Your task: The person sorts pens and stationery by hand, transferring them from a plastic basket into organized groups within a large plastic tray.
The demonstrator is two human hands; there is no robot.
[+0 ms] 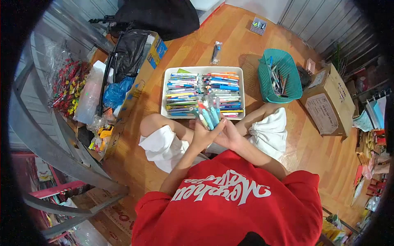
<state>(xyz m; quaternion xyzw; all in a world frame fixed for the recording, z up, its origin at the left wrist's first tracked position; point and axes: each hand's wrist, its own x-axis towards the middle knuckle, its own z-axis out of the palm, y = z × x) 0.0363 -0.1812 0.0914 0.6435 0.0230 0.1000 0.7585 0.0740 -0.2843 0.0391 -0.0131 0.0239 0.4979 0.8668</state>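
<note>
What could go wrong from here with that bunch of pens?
The bunch of pens fans out above the left hand and right hand, so one might slip free. The white tray holds two closely packed columns, which a dropped pen could disturb. The left knee sits near the tray's corner; shifting might nudge it.

- Bunched pens (214,116): mostly pale blue
- Tray (243,91): white
- Rows of pens (182,94): every colour mixed
- Basket (293,78): teal green
- Shirt (246,217): red, white lettering
- Shorts (269,132): plain white
- Floor (221,24): orange-brown plank pattern
</note>
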